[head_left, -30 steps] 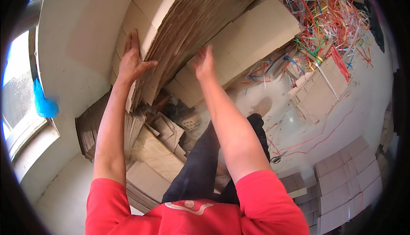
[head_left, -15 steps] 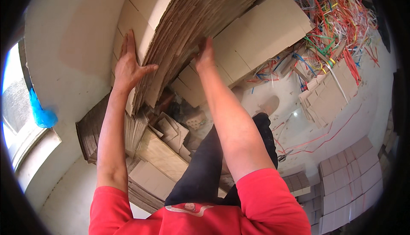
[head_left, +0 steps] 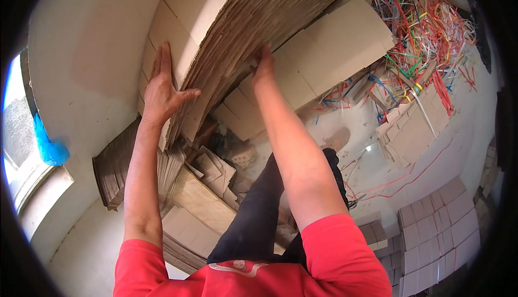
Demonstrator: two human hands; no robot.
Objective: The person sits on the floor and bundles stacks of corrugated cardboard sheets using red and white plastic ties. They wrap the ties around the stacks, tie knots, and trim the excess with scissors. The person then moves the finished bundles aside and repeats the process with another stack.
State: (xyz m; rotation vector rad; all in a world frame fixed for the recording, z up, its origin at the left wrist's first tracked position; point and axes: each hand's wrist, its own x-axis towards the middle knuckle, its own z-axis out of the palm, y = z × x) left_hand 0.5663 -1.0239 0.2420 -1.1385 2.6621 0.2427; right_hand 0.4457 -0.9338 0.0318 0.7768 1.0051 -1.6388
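A tall stack of flat brown cardboard sheets (head_left: pixel 237 38) rises in front of me, its many layered edges facing right. My left hand (head_left: pixel 163 89) lies against the pale left face of this stack, fingers stretched upward and thumb spread out across the layered edges. On the stack's other side, my right hand (head_left: pixel 263 67) rests against the edges with its fingers pointing up and thumb apart. Those fingertips are blurred and partly lost against the cardboard. Beside the right hand lies a wide, scored cardboard piece (head_left: pixel 329 48).
Tangled coloured plastic straps (head_left: pixel 421 32) heap at the far right, near a strapped cardboard bundle (head_left: pixel 413 124). More bundled cardboard (head_left: pixel 440 232) stands at lower right. Scissors (head_left: pixel 354 200) lie by my leg. At left are a wall (head_left: pixel 91 43) and a blue plastic bag (head_left: pixel 49 146).
The upper part of the stack has shifted slightly right between my hands. My right hand has moved a little right and up; the left hand stays nearly in place.
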